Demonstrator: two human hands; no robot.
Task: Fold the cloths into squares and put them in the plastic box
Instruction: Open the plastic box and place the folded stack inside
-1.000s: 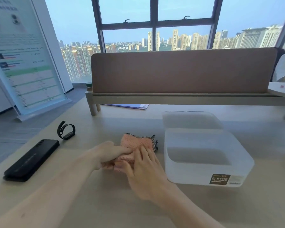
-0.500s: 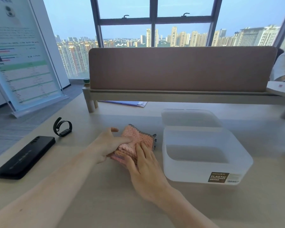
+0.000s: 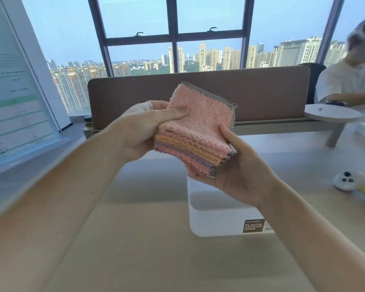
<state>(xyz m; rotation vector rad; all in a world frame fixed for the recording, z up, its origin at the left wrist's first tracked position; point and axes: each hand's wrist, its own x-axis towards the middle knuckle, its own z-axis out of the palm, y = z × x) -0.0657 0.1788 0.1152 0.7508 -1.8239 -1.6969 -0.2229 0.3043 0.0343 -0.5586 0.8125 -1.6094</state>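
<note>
A stack of folded cloths point(image 3: 200, 127), pink on top with orange and purple layers below and checked black-and-white edging, is raised in the air in front of me. My left hand point(image 3: 139, 129) grips its left edge, thumb pressed on the top pink cloth. My right hand point(image 3: 238, 171) supports the stack from below at its right corner. The white translucent plastic box point(image 3: 215, 220) stands on the table under my right hand, mostly hidden by it; a dark label shows on its front wall.
A brown divider panel point(image 3: 261, 91) on a wooden shelf crosses the back of the light wood table point(image 3: 156, 260). A white and yellow device point(image 3: 354, 184) lies at the right. Another person in white point(image 3: 350, 81) sits at far right. A printed board point(image 3: 15, 98) leans at left.
Both hands have lifted the cloth stack off the table up to chest height. The camera has tilted up, so the phone and wristband at left are out of view.
</note>
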